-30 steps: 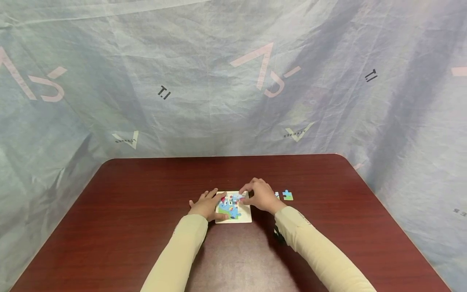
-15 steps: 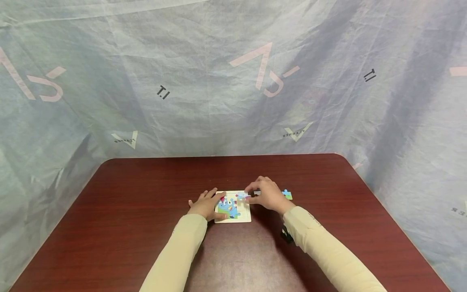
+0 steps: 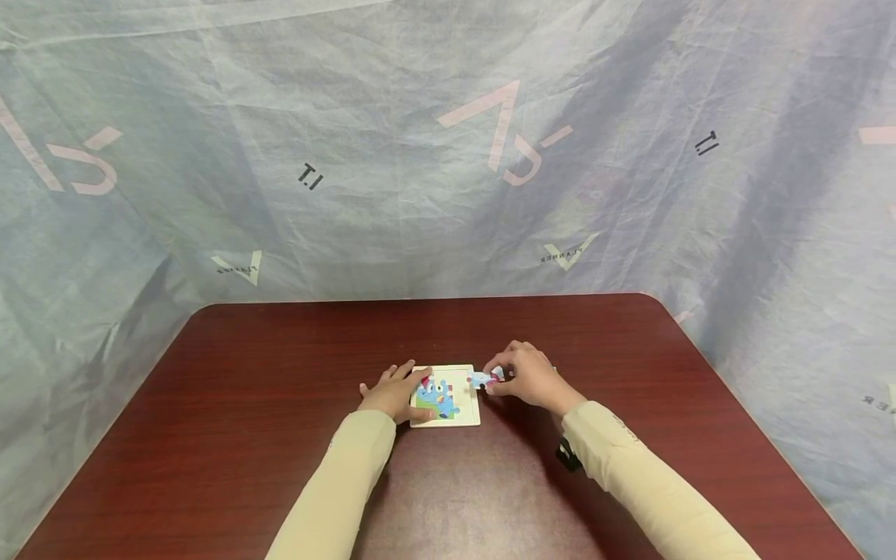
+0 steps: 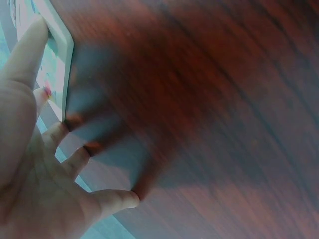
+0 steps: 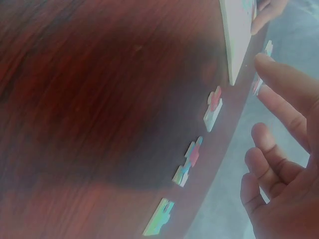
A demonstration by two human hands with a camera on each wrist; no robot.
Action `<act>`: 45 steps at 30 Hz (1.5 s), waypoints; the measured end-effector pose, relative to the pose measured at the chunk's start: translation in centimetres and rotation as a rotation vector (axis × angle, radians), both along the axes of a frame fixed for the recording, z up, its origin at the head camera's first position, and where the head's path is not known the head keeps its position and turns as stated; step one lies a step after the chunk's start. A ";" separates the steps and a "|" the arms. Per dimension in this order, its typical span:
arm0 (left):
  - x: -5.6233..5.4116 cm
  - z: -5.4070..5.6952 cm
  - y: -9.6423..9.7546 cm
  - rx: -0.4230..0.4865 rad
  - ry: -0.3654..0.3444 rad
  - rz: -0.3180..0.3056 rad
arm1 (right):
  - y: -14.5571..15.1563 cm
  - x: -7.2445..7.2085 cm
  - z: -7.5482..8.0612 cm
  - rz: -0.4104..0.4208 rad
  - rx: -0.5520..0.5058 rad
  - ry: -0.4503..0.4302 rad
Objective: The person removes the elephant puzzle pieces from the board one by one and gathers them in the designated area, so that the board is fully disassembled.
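Note:
My left hand (image 3: 392, 394) rests on the left side of a pale square puzzle board (image 3: 469, 412), fingers spread, thumb on its near part. In the left wrist view, the outer fingers (image 4: 117, 200) reach past the board's edge. Joined blue and green pieces (image 3: 437, 400) show a cartoon picture in the board's left part; its right part is bare. Just off the board's right edge, my right hand (image 3: 535, 379) pinches a light-blue puzzle piece (image 3: 479, 380) between thumb and fingers. The right wrist view shows this piece (image 5: 257, 85) partly hidden behind the fingers.
Loose puzzle pieces lie in a row on the dark red table (image 3: 294, 350), seen in the right wrist view: one (image 5: 213, 110), another (image 5: 188, 162) and a green one (image 5: 159, 217). The right hand mostly hides them in the head view. A grey printed cloth (image 3: 399, 155) hangs behind.
My right hand has lifted the light-blue piece away from the board's upper right and carried it right, past the board's edge. The left hand stays on the board.

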State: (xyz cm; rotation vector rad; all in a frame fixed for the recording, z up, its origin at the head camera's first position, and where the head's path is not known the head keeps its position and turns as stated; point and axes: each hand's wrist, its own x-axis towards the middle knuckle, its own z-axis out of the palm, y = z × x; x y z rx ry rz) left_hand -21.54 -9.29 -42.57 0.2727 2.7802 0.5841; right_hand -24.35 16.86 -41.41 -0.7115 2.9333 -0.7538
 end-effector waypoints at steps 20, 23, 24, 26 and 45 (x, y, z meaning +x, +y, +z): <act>0.0 0.1 -0.2 -0.004 0.012 -0.001 | 2.4 1.2 -1.4 -0.007 0.000 -0.034; 0.1 0.2 -0.2 -0.006 0.012 -0.003 | 2.7 1.3 -1.7 -0.002 0.012 -0.013; 0.1 0.2 -0.2 -0.006 0.012 -0.003 | 2.7 1.3 -1.7 -0.005 0.011 -0.014; 0.2 0.3 -0.2 -0.005 0.010 -0.003 | 2.8 1.3 -1.8 0.000 0.006 -0.009; 0.2 0.4 0.0 -0.003 0.012 0.000 | 3.0 1.4 -2.5 0.004 -0.005 -0.013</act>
